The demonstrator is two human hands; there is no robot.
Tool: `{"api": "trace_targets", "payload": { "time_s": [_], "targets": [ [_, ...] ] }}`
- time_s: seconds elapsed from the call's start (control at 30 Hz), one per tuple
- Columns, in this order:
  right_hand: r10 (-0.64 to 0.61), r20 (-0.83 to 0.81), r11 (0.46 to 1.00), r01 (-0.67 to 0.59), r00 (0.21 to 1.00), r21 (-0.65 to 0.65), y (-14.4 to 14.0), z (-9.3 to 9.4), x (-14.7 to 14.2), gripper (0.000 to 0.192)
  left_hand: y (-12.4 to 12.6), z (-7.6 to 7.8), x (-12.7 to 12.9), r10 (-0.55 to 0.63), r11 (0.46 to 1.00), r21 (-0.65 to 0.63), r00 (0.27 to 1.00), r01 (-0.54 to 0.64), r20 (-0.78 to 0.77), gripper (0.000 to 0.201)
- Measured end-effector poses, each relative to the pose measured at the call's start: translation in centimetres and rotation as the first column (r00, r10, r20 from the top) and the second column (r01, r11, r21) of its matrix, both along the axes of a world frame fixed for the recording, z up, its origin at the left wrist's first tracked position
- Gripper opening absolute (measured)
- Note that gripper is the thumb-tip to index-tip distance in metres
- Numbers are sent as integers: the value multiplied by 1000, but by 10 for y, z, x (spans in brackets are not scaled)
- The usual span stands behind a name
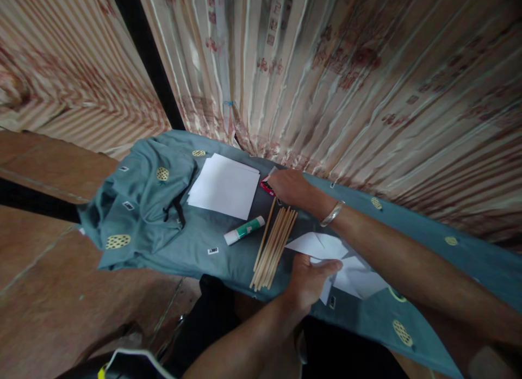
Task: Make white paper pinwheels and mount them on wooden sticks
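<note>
My left hand (314, 278) pinches the folded paper (359, 275), lower right of centre, likely to hold its creases; my right hand (289, 187) meets the red box (267, 187) mid-frame, whether grasping I can't tell.

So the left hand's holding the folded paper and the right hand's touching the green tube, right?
Not the green tube: the head view shows the right hand at the red packet. The left hand does hold the folded paper.
</note>
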State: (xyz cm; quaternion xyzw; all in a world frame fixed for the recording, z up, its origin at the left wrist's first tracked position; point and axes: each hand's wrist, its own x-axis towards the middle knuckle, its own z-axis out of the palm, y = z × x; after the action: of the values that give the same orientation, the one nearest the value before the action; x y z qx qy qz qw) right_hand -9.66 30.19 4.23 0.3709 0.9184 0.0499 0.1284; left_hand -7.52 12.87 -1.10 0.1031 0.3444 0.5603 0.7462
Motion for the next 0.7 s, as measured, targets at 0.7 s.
{"api": "trace_targets", "payload": {
  "time_s": [0.7],
  "targets": [
    [-173,-147,984,175,974,4,4,-12,-7,29,-13,4,-3,-13,999,-30,1000,13,22,36]
  ]
}}
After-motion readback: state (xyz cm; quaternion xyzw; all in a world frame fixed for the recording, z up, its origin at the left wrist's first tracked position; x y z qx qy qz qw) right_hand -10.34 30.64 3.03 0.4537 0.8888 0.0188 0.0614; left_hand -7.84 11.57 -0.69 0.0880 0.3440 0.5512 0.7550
